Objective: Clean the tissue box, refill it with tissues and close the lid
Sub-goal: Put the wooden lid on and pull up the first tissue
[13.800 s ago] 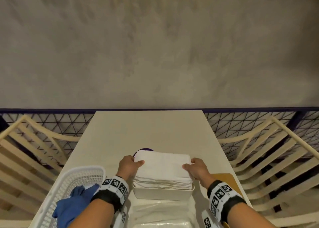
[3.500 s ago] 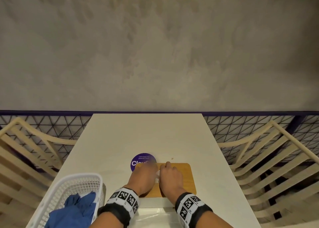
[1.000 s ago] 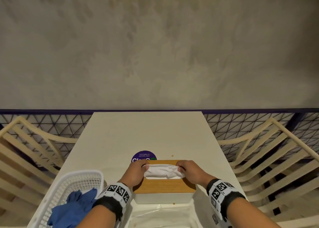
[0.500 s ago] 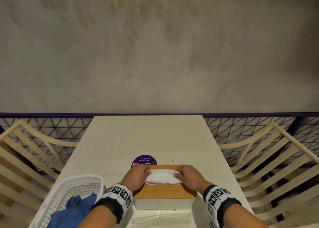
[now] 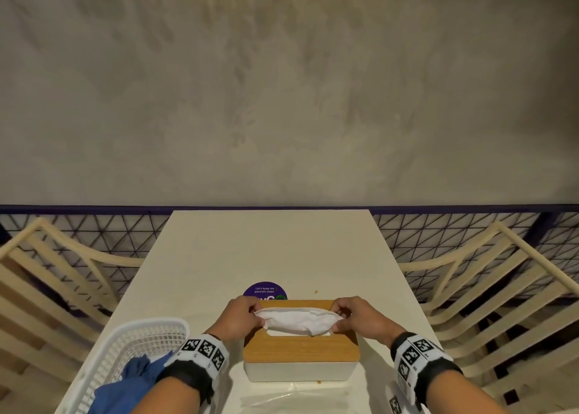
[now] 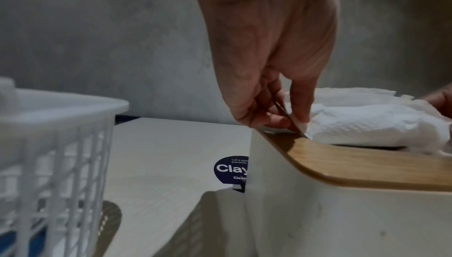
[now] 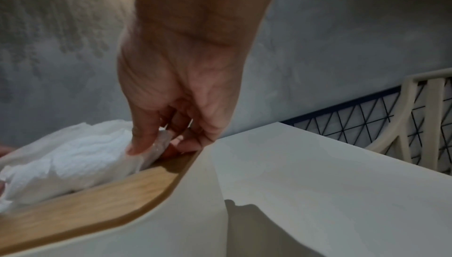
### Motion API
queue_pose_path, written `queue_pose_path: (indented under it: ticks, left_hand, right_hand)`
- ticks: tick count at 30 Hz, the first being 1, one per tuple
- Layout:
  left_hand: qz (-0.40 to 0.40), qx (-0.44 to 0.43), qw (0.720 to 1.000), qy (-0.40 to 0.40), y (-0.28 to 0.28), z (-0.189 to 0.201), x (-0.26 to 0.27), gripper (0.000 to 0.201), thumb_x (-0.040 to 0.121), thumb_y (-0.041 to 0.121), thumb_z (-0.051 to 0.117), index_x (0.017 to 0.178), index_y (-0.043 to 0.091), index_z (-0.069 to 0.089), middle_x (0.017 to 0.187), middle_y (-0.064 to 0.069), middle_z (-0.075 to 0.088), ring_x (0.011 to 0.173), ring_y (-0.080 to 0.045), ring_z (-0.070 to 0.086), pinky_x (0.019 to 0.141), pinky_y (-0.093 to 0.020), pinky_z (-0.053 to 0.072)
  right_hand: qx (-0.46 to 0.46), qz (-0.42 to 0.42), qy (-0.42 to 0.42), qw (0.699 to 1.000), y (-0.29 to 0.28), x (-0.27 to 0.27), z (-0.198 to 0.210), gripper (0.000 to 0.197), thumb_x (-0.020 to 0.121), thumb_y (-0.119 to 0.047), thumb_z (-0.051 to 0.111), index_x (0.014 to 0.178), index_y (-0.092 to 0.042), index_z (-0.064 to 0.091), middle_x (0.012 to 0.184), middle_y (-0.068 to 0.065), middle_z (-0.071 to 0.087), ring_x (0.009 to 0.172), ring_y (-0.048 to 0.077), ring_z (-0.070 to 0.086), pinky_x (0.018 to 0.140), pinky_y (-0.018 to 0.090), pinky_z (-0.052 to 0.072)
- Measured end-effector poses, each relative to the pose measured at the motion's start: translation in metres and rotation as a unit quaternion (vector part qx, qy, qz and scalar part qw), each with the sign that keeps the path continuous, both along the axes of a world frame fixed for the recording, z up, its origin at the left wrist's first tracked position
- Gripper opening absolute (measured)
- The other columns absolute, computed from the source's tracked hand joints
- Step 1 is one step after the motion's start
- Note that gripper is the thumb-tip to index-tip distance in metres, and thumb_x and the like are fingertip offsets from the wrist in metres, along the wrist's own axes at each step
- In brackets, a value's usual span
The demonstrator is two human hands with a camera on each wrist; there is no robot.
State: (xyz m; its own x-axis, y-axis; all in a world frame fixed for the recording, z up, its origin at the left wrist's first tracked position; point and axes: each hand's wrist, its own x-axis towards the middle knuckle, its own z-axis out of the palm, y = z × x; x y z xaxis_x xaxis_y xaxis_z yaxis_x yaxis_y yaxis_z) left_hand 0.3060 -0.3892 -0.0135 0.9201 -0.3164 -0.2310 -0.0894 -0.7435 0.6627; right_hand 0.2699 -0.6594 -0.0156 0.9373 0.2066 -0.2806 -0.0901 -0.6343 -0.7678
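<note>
A white tissue box [image 5: 300,370] with a wooden lid [image 5: 297,348] on it stands on the table near me. A white tissue [image 5: 296,319] sticks up through the lid's slot. My left hand [image 5: 242,316] pinches the tissue's left end [image 6: 300,124] between thumb and fingers. My right hand [image 5: 354,315] pinches its right end [image 7: 156,145] the same way. In the left wrist view the lid [image 6: 367,166] sits flush on the box [image 6: 342,222]; the right wrist view shows the lid [image 7: 85,201] and the tissue [image 7: 73,156].
A white plastic basket [image 5: 125,354] with a blue cloth [image 5: 125,388] stands at the near left. Clear plastic wrap [image 5: 282,398] lies before the box. A purple round sticker [image 5: 264,290] is behind it. Cream chairs [image 5: 488,288] flank the table; a wall rises beyond.
Over the last second both hands kept hold of the tissue's ends and spread it a little wider above the slot. Earlier the stack went into the box and the lid went on.
</note>
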Motion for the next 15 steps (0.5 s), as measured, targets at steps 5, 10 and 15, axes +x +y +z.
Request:
queue_pose_path:
  ticks: [5, 10, 15]
  left_hand:
    - [-0.005, -0.026, 0.999, 0.035, -0.001, -0.004, 0.001, 0.029, 0.079, 0.010, 0.065, 0.066, 0.022, 0.042, 0.068, 0.007, 0.046, 0.065, -0.008, 0.043, 0.058, -0.021, 0.032]
    - [-0.027, -0.014, 0.999, 0.013, 0.000, -0.001, 0.001, 0.020, 0.082, 0.004, 0.057, 0.088, 0.021, 0.049, 0.078, 0.010, 0.051, 0.073, -0.005, 0.047, 0.057, -0.009, 0.036]
    - [-0.020, 0.002, 1.000, 0.000, -0.002, -0.001, 0.000, 0.021, 0.082, 0.004, 0.055, 0.090, 0.022, 0.050, 0.086, 0.003, 0.056, 0.080, -0.012, 0.052, 0.055, -0.008, 0.035]
  right_hand:
    - [0.032, -0.002, -0.004, 0.999, -0.002, 0.001, 0.000, 0.026, 0.079, 0.001, 0.070, 0.072, -0.021, 0.058, 0.068, -0.008, 0.052, 0.062, 0.001, 0.045, 0.055, 0.008, 0.036]
    - [-0.021, -0.015, -0.036, 0.999, 0.000, 0.004, -0.007, 0.035, 0.075, 0.003, 0.070, 0.064, -0.027, 0.057, 0.063, -0.012, 0.054, 0.054, -0.006, 0.047, 0.053, 0.007, 0.035]
    - [-0.049, 0.002, -0.077, 0.996, 0.008, 0.002, -0.010, 0.036, 0.073, 0.004, 0.068, 0.071, -0.029, 0.056, 0.062, -0.011, 0.052, 0.051, -0.004, 0.046, 0.052, 0.009, 0.034]
